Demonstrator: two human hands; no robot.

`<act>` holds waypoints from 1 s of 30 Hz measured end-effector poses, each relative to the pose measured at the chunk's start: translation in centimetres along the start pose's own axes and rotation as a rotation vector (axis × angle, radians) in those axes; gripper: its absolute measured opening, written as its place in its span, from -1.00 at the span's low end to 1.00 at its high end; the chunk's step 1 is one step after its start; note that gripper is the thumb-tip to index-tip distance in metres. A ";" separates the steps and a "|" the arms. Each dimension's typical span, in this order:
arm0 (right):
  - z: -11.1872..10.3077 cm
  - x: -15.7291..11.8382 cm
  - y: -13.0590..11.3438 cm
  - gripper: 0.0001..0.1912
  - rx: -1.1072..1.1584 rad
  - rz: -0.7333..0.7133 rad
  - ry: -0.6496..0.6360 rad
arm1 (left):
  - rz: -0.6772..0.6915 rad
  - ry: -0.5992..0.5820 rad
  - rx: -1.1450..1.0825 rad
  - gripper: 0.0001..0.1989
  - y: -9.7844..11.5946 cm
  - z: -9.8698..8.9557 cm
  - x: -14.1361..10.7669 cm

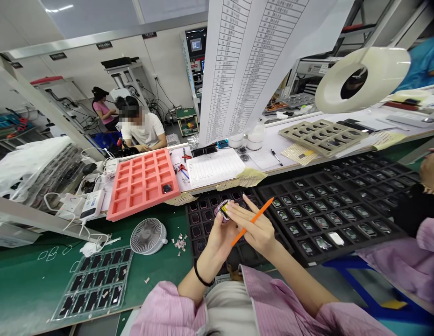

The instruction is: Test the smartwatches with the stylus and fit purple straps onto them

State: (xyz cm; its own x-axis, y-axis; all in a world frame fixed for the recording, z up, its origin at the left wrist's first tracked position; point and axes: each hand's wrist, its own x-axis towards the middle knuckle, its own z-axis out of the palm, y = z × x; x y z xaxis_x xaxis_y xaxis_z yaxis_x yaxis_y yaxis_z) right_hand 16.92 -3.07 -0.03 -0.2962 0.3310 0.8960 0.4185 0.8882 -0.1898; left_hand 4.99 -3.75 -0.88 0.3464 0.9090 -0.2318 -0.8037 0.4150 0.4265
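My left hand [217, 240] is closed around a small watch case [224, 209], held up in front of me; a yellow patch shows inside its light rim. My right hand [260, 233] grips an orange pointed stick [263, 208], like a plastic pry tool, slanting across its fingers. The fingertips of that hand also reach the edge of the watch case. Directly beneath both hands lies a black foam tray [199, 231] with dark watch frames in its slots. Part of this tray is hidden by my hands and forearms.
More black trays [325, 217] with watch parts extend to the right, near a co-worker's pink sleeve [406, 261]. On the left are a pink foam tray [139, 189], a small fan [148, 236] and a clear plastic tray [97, 280]. Printed sheets [245, 70] hang ahead.
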 end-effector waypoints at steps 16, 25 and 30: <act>-3.0 -0.1 -1.0 -0.40 0.309 0.458 0.209 | 0.426 -0.058 0.692 -0.47 2.6 0.9 -0.5; -3.7 0.7 -1.8 -0.48 0.566 0.635 0.473 | 0.703 -0.102 1.032 -0.53 2.7 1.3 -1.2; -3.8 0.6 -1.8 -0.49 0.512 0.631 0.472 | 0.701 -0.098 1.010 -0.55 2.8 1.8 -1.3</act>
State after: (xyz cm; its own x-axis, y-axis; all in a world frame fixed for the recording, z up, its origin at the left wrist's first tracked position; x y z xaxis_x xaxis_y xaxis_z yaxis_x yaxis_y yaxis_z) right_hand 19.28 -5.70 2.36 0.2823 0.7353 0.6162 -0.0787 0.6579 -0.7490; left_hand 3.13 -3.68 2.16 0.0610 0.9283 0.3667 -0.1111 -0.3588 0.9268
